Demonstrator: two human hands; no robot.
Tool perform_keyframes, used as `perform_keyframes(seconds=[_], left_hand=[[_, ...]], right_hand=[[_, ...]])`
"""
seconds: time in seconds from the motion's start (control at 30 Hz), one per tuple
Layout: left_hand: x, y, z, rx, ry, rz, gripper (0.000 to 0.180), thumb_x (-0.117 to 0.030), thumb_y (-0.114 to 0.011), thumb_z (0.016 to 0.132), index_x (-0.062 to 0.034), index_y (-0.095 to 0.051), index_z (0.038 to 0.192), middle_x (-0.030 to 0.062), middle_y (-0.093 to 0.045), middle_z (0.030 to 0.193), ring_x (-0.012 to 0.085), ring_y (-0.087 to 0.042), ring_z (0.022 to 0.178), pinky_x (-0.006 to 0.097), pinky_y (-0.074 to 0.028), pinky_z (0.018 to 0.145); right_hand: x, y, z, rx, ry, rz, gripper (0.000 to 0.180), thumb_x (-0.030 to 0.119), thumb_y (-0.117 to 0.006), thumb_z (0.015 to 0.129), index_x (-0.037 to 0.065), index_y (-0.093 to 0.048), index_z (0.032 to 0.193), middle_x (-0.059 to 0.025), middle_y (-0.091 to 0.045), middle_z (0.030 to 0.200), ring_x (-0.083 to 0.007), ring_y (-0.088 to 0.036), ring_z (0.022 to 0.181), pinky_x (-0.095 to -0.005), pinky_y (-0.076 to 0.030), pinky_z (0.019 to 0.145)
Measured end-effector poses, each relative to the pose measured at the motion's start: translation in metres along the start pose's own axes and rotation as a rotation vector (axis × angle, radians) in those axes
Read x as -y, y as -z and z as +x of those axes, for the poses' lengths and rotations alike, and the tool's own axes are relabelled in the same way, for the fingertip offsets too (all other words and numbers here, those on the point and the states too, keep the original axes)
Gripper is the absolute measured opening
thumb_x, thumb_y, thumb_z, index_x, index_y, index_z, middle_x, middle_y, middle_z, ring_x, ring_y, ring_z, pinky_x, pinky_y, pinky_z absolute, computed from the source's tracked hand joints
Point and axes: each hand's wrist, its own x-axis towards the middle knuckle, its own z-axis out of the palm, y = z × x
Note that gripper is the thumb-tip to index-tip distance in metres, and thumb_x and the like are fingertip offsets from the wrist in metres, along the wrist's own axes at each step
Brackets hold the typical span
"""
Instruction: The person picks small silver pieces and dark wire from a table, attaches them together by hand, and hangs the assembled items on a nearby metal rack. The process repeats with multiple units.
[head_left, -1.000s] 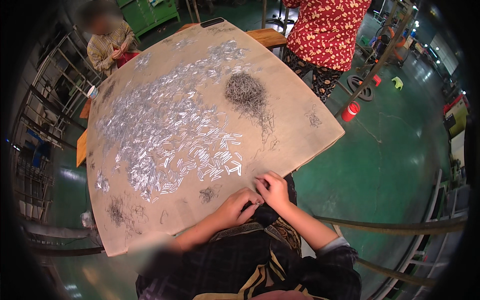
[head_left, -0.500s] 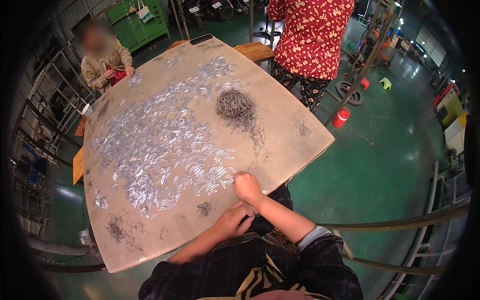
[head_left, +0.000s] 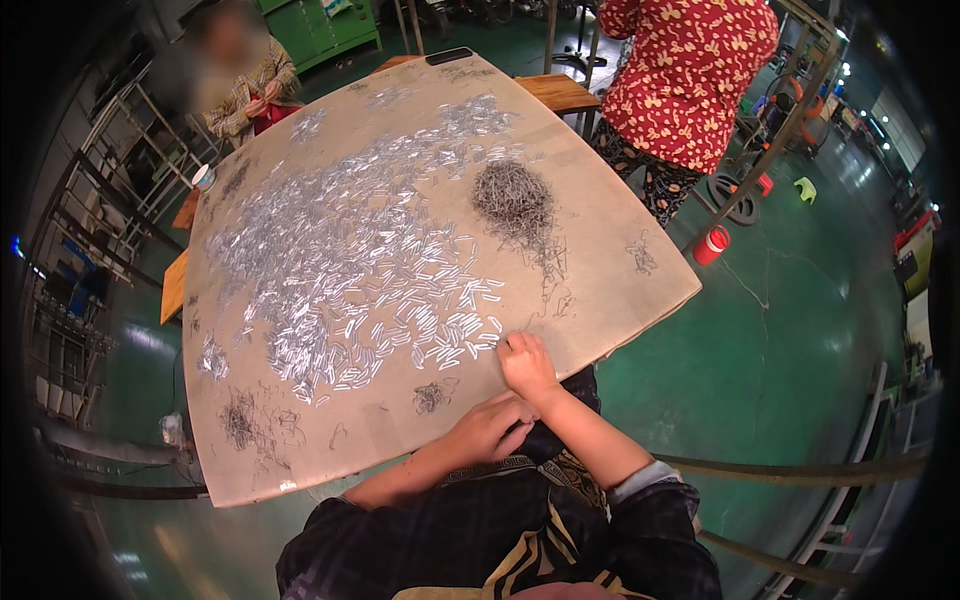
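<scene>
Fingers of the right hand (head_left: pixel 525 365) curl narrowly onto the board (head_left: pixel 620 250), touching the near edge of the spread of small silver metal pieces (head_left: pixel 350 270). The left hand (head_left: pixel 490 430) rests half-closed at the board's edge; whether it holds anything cannot be told.

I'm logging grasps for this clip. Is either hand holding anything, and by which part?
Cannot tell: the right hand is curled on the table beside silver pieces; left hand hides its contents.

a red cup (head_left: pixel 710 245) stands on the green floor (head_left: pixel 800 330) beside a person in a red patterned shirt (head_left: pixel 690 70); another person (head_left: pixel 245 85) sits at the far corner
</scene>
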Motion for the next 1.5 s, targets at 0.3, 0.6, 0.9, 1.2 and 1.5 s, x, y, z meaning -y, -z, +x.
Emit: perform_keyframes(seconds=[0.3,0.6,0.9,1.2,1.5], left_hand=[[0.004,-0.004,-0.004,-0.011,0.007,0.015,0.017,0.002,-0.065,0.081,-0.0046,-0.053,0.09,0.0112,-0.066,0.093,0.0284,-0.065,0.086,0.035,-0.054,0.074],[0.004,-0.003,-0.003,-0.021,0.037,0.003,0.017,0.001,-0.064,0.082,-0.005,-0.05,0.089,0.0113,-0.066,0.094,0.0286,-0.065,0.084,0.036,-0.053,0.072],[0.008,-0.008,-0.003,-0.09,0.129,0.007,0.015,0.001,-0.063,0.084,-0.0047,-0.052,0.094,0.0113,-0.067,0.093,0.0292,-0.066,0.083,0.036,-0.053,0.073],[0.002,-0.012,0.007,-0.214,0.242,-0.004,0.014,-0.002,-0.065,0.085,-0.004,-0.056,0.096,0.01,-0.067,0.09,0.0246,-0.064,0.075,0.033,-0.049,0.062],[0.001,-0.019,0.008,-0.203,0.318,0.025,0.014,-0.005,-0.066,0.086,-0.0039,-0.056,0.096,0.0102,-0.064,0.085,0.0248,-0.062,0.069,0.033,-0.049,0.061]], right_hand=[[0.004,-0.002,0.0,-0.03,0.107,-0.216,0.011,0.013,-0.056,0.074,0.006,-0.063,0.077,-0.0073,-0.054,0.081,-0.0234,-0.054,0.082,-0.0359,-0.044,0.074],[-0.014,0.016,0.008,0.098,-0.035,0.146,0.008,0.008,-0.058,0.077,0.001,-0.062,0.076,-0.0151,-0.06,0.082,-0.0306,-0.061,0.084,-0.0392,-0.049,0.076],[-0.017,0.055,-0.005,0.171,-0.506,0.823,0.01,0.007,-0.068,0.082,-0.001,-0.069,0.087,-0.0117,-0.068,0.074,-0.018,-0.063,0.062,-0.0291,-0.051,0.061],[-0.008,0.11,-0.039,0.093,-0.603,1.155,0.011,0.001,-0.069,0.083,-0.004,-0.07,0.093,-0.0059,-0.072,0.079,-0.006,-0.062,0.066,-0.0216,-0.049,0.061],[0.004,0.131,-0.043,0.015,-0.421,0.869,0.011,0.0,-0.07,0.08,-0.001,-0.07,0.091,-0.0108,-0.069,0.085,-0.0176,-0.066,0.071,-0.0264,-0.051,0.064]])
